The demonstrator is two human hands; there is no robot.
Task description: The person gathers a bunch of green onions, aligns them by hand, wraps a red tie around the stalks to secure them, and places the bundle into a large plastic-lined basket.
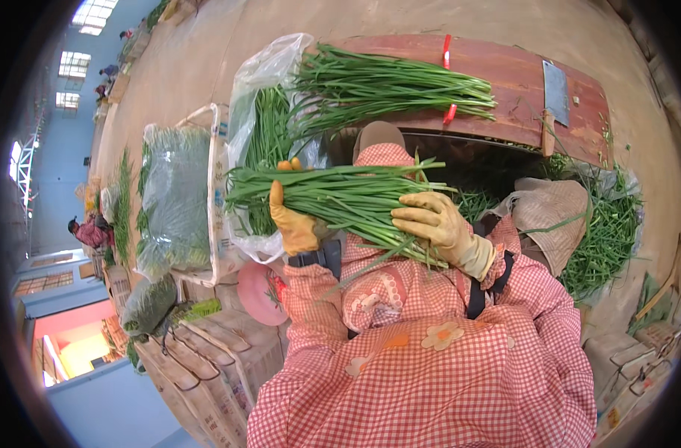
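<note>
A thick bunch of green garlic chives (pixel 340 190) lies sideways in front of my chest, leafy ends to the left and pale stem ends to the right. My left hand (pixel 292 216), in a yellow rubber glove, is closed around the leafy part, its fingertips showing past the far side. Over the stems, my right hand (pixel 434 224), gloved the same way, presses down with its fingers close together. A few loose blades hang below the bunch. Beyond it, more chives (pixel 400 82) are heaped on a reddish wooden board (pixel 520 82), red tape strips beside their stem ends.
A clear plastic bag (pixel 255 75) holding chives stands left of the board, next to a white-framed crate (pixel 215 172) of bagged greens. A pink basin (pixel 260 293) sits by my left forearm. Loose chives (pixel 605 239) pile up at the right. Cardboard boxes (pixel 206 373) stand lower left.
</note>
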